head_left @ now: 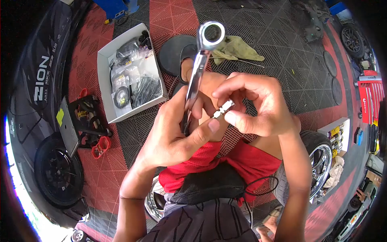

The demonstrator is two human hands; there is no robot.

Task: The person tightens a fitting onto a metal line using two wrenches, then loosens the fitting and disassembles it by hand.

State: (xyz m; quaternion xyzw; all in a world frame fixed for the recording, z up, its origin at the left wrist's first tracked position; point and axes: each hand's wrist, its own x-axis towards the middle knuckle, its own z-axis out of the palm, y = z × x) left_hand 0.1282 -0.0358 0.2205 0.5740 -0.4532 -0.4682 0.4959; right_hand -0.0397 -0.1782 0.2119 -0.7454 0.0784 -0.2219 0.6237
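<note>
A long chrome wrench [196, 76] with a ring end stands up out of my left hand [173, 133], its shaft lying between the fingers and palm. The thumb and fingers of that hand also touch the lower end of a small silver metal fitting [223, 109]. My right hand [258, 107] pinches the upper end of the same fitting between thumb and fingertips. Both hands are close together above my lap, over the red shorts [197, 161].
A white box [105, 86] of bagged parts lies at the left. Beside it are a black case [69, 125] and a red part [100, 147]. Wheels [58, 171] stand at both sides. A greenish cloth [240, 48] lies ahead. A red tool cabinet [370, 101] is far right.
</note>
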